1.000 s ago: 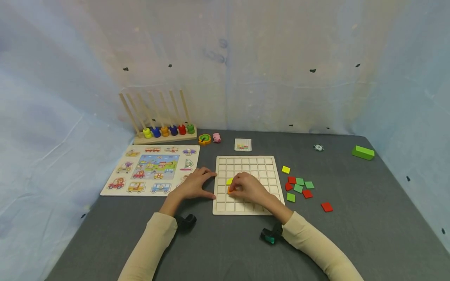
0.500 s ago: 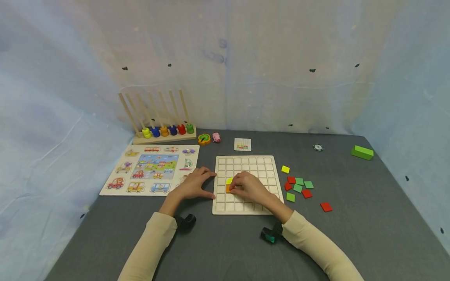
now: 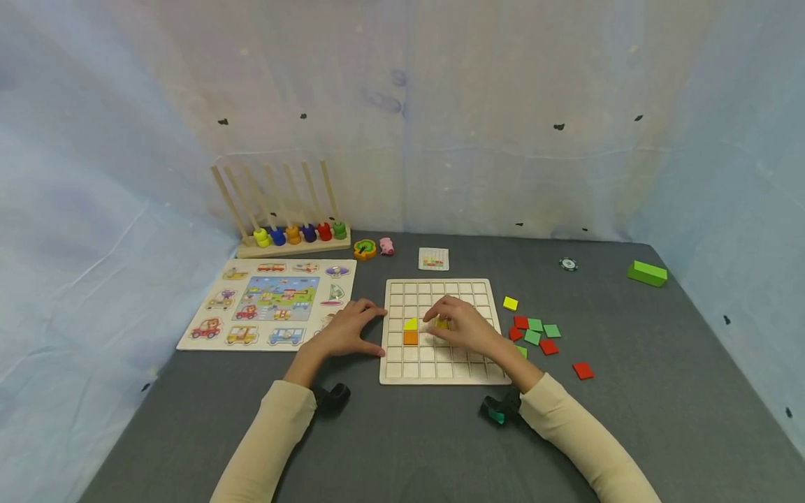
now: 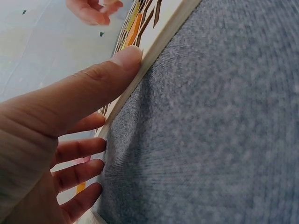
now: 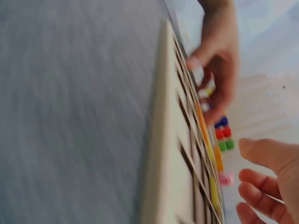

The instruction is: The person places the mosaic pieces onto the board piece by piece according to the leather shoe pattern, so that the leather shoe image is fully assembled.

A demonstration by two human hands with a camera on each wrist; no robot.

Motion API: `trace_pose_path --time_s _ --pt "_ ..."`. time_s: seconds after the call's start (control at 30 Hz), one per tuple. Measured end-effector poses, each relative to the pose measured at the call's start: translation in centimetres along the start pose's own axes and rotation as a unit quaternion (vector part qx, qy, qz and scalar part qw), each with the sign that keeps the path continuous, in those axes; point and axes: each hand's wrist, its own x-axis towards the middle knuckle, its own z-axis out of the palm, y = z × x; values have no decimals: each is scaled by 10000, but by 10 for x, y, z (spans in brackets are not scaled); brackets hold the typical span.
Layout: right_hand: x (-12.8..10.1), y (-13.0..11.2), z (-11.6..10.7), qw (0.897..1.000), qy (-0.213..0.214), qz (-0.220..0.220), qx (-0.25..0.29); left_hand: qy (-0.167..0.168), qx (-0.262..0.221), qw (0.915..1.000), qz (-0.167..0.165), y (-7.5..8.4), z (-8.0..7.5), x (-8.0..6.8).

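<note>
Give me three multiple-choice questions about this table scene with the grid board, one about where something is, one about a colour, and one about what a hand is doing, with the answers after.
1. Where does the green block lie?
A. At the far right of the table
B. On the vehicle puzzle
C. Inside the grid board

2. What colour is the tile set in the grid board just below the yellow tile?
A. Blue
B. Orange
C. Pink

3. What is the left hand doing?
A. Lifting a ring off the peg rack
B. Lying palm up on the table
C. Resting against the left edge of the grid board

Answers:
1. A, it sits alone near the right wall, far from the board.
2. B, the orange tile fills the cell right under the yellow one.
3. C, the left wrist view shows the thumb pressed to the board's edge.
</note>
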Motion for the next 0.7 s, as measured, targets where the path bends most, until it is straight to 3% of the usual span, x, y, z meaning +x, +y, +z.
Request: trace_pose_path --time_s 0.17,0.4,0.7 --pt "-12 17 -22 9997 146 -68 175 -8 5 10000 -4 0 0 0" --pt "-31 36 -53 9990 431 101 -12 1 -35 10000 -23 0 0 -1" --pt "-51 60 -75 9942 523 897 -265 -25 -19 10000 -19 0 -1 -1"
